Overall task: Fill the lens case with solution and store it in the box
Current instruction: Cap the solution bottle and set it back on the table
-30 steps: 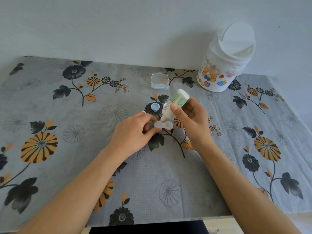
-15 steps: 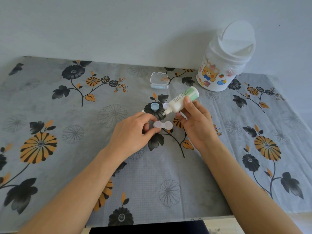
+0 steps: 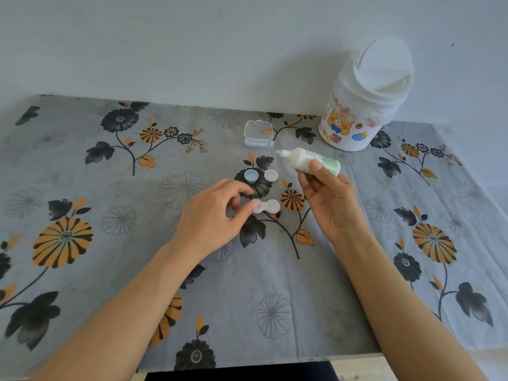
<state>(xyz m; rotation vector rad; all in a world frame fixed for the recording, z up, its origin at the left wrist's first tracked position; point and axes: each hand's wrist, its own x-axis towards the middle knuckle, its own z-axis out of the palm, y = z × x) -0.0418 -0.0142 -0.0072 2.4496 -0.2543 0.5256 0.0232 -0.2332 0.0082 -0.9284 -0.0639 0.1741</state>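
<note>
A white two-well lens case (image 3: 268, 206) lies uncapped on the flowered tablecloth (image 3: 110, 270). My left hand (image 3: 211, 218) pinches its left well between thumb and fingers. My right hand (image 3: 331, 200) holds a small white solution bottle (image 3: 309, 161) with a green label, lying nearly level above the table, its nozzle pointing left and away from the case. Behind the case rest a blue cap (image 3: 251, 176) and a white cap (image 3: 271, 175). A small clear box (image 3: 259, 134) stands open further back.
A white swing-lid bin (image 3: 362, 105) with a bear sticker stands at the back right against the wall. The table's front edge runs along the bottom of the view.
My right hand has lifted the bottle off the case and tipped it from nozzle-down to nearly level, moving up and to the right. My left hand stays on the case.
</note>
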